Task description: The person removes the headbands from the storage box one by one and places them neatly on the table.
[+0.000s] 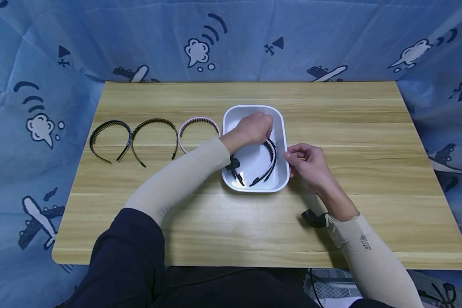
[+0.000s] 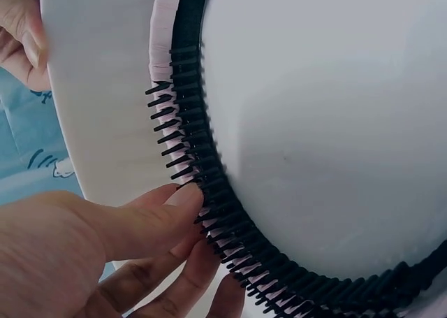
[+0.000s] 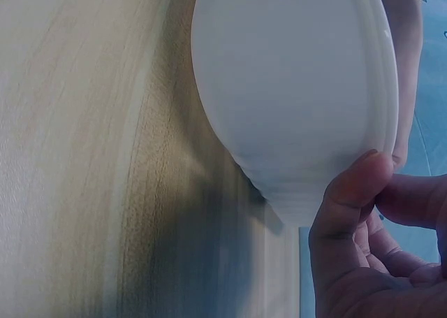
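Note:
Inside a white plastic tub [image 1: 250, 164], my left hand [image 1: 255, 127] pinches a toothed headband at its curved top. The left wrist view shows the thumb on the black teeth of this headband [image 2: 183, 115], with pink wrapping visible along its outer side. A black headband [image 1: 274, 149] lies close against it in the tub; their overlap makes them hard to separate. My right hand [image 1: 308, 164] holds the tub's right rim, thumb and index finger pinching the edge in the right wrist view.
Three headbands stand in a row left of the tub: a dark bluish one [image 1: 96, 134], a brownish-gold one [image 1: 155, 121] and a pink one [image 1: 200, 118]. The left forearm crosses in front of the pink one. A blue patterned curtain [image 1: 235, 38] borders the wooden table [image 1: 362, 128].

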`<state>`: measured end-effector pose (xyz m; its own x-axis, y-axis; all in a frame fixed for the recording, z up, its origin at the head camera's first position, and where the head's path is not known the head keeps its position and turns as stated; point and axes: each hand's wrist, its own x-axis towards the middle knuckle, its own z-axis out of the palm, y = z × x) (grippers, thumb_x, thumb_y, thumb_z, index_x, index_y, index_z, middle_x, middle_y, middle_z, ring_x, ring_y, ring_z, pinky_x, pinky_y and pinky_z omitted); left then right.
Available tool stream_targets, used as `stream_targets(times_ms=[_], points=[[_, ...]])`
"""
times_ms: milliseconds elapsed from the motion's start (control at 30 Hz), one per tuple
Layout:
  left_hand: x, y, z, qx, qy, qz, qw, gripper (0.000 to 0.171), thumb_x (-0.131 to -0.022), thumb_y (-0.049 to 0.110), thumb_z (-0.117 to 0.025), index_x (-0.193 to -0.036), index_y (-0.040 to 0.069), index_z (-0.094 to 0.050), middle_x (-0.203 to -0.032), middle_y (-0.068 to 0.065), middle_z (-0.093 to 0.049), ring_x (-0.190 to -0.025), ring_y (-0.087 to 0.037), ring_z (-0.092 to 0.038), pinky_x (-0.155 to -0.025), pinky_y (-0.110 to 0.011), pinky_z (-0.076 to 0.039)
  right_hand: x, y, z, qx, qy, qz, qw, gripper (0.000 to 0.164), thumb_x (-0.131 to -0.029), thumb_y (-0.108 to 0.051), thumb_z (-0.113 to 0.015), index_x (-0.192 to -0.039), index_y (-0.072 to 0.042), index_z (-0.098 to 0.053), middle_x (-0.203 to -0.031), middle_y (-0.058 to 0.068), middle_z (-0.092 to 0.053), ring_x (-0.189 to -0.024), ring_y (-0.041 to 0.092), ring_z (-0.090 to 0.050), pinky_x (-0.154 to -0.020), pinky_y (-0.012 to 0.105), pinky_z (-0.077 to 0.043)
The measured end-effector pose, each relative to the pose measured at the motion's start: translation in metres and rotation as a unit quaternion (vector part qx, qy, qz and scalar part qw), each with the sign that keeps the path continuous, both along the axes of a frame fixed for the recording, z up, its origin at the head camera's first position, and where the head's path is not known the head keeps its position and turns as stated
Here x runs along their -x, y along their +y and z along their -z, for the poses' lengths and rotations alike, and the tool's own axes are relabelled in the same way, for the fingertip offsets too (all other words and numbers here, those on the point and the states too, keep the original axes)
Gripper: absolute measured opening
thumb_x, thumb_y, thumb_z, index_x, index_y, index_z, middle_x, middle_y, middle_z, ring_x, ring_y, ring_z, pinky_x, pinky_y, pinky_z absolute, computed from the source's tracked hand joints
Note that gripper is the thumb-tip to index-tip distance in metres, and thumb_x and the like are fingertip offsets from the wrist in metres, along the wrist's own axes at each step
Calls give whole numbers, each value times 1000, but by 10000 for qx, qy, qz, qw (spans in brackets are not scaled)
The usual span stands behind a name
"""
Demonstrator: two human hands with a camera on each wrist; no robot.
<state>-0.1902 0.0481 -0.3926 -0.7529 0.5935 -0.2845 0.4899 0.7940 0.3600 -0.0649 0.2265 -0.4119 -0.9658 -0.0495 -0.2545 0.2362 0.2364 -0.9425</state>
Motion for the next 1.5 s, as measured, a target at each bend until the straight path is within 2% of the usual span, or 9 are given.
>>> stream_targets(times_ms=[300,567,733,933,1167,1333,1500], points=[[-1,-1,-2,73,321,183,9993,21,-94,3,-58,-90,14,-76,-92,-2,-72,-82,-17,-61,-60,-30,-49,0,-2,-1,65,30,31,10000,22,-103,-3,-63,-115,14,-58,-75,-6,-69,-55,8,-58,-51,23,-54],[-2,0,-1,136,321,203,9992,16,-95,4,-59,-88,14,-70,-87,-1,-68,-78,-17,-60,-59,-30,-49,1,-1,0,-8,14,-39,10000,26,-103,-4,-64,-119,16,-57,-75,-9,-69,-55,8,-59,-52,24,-55],[-3,0,-1,212,403,228,9987,14,-97,4,-58,-91,13,-67,-91,-3,-67,-80,-19,-58,-62,-33,-51,1,-1,0,-8,9,-40,10000,27,-103,-4,-64,-119,16,-57,-75,-8,-69,-55,8,-58,-52,24,-54],[-4,-1,-2,243,418,289,9984,12,-96,4,-59,-94,12,-67,-97,-5,-68,-83,-20,-58,-65,-34,-51,0,-2,-1,33,-12,26,10000,19,-103,-3,-63,-114,12,-59,-74,-8,-68,-55,9,-58,-52,24,-54],[-4,-4,-8,-7,368,266,9990,23,-87,-4,-59,-86,14,-73,-90,-1,-71,-80,-16,-61,-61,-28,-49,0,-1,-1,34,77,-6,10000,21,-103,-3,-63,-114,14,-59,-75,-8,-69,-55,9,-59,-51,23,-54],[-5,-6,-9,-161,418,224,9987,27,-85,-6,-59,-88,14,-77,-91,0,-73,-82,-16,-62,-61,-27,-48,2,-1,1,43,70,-46,10000,24,-103,-3,-64,-116,16,-58,-75,-8,-69,-55,9,-59,-51,24,-54],[-4,-9,-10,-384,506,209,9978,22,-87,-2,-62,-86,14,-77,-90,0,-72,-84,-15,-60,-64,-27,-47,1,-2,2,-59,84,-17,9999,20,-103,-3,-63,-115,12,-59,-74,-9,-67,-56,8,-59,-52,24,-55]])
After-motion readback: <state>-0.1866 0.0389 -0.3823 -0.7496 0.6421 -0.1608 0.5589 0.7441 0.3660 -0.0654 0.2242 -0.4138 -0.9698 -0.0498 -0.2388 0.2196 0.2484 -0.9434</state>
